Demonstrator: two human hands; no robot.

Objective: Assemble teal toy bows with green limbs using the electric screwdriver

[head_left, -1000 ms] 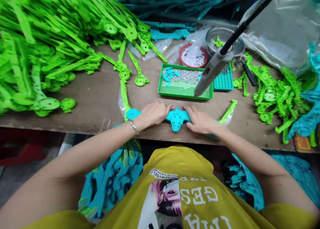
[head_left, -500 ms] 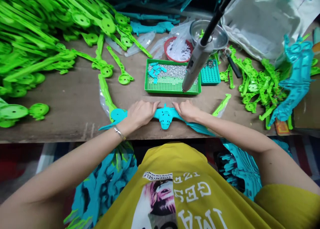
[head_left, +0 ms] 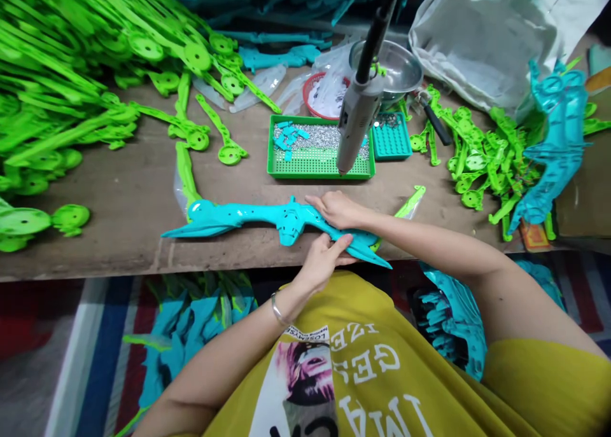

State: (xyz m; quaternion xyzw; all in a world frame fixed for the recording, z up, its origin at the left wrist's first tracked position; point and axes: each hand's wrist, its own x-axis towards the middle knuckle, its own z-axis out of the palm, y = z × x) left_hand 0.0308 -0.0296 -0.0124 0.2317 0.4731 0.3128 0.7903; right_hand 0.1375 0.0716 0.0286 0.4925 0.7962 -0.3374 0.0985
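A wide brown worktable (head_left: 138, 189) is spanning the scene from left to right, its scuffed surface lying bare along the near left. A tall heap of bright-green, long-armed plastic parts (head_left: 52, 62) is filling its far left. Below the near edge, at left, blue, red and white striped sheeting (head_left: 114, 329) is showing beside a pile of turquoise plastic parts (head_left: 191, 335). A crumpled whitish sack (head_left: 482, 49) is slumping at the far right.

A long, bow-shaped turquoise plastic part (head_left: 255, 214) is lying across the near middle of the table, its right tip reaching the near edge. Beyond it, a rectangular green perforated plastic tray (head_left: 319, 174) is sitting, with a grey cylindrical tool (head_left: 358, 119) hanging in front of it. A round steel bowl (head_left: 403, 68) is standing behind.

The left hand (head_left: 324, 260) is pinching the bow-shaped part's right arm from the near side, thumb on top. The right hand (head_left: 338, 209) is resting on that arm from the far side, fingers folding; whether they are closing round it, I cannot tell. A silvery bracelet (head_left: 277, 310) is circling the left wrist. Tiny silvery metal pieces (head_left: 329, 136) are covering the tray's far half.
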